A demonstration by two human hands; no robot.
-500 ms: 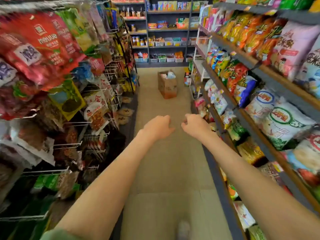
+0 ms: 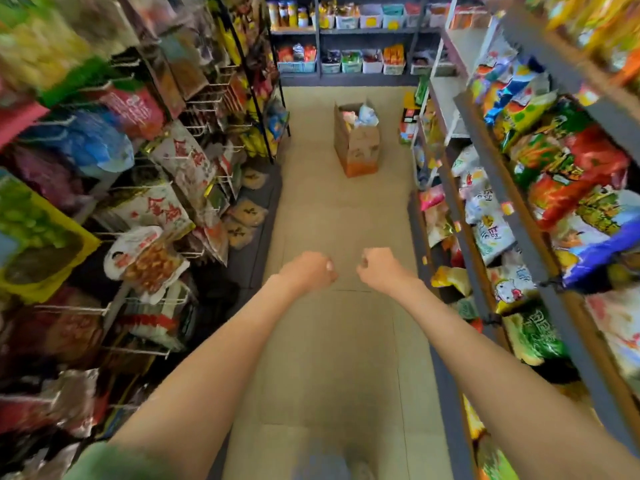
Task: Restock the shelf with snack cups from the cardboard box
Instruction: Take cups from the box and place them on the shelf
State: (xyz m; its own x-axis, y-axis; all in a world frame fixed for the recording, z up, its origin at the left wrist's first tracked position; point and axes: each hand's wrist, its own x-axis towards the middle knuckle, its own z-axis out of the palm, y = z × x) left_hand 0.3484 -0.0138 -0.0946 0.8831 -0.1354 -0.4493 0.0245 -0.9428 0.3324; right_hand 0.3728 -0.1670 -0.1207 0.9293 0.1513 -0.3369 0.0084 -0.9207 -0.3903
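Observation:
An open cardboard box [image 2: 356,147] stands on the aisle floor far ahead, with packaged snacks [image 2: 363,116] showing at its top. Both my arms reach forward over the floor. My left hand [image 2: 308,271] is curled into a loose fist and holds nothing. My right hand [image 2: 379,268] is curled the same way, a short gap from the left. Both hands are well short of the box. On the right, a white shelf unit [image 2: 450,109] next to the box has a bare level.
Wire racks of hanging snack bags [image 2: 145,209] line the left side. Dark wooden shelves of chip bags [image 2: 540,188] line the right. A back wall shelf [image 2: 349,46] with bins closes the aisle. The beige tiled floor [image 2: 332,341] runs between them.
The view has moved forward along the aisle, so the box looks nearer and larger. My two fists have drawn slightly apart and stay curled.

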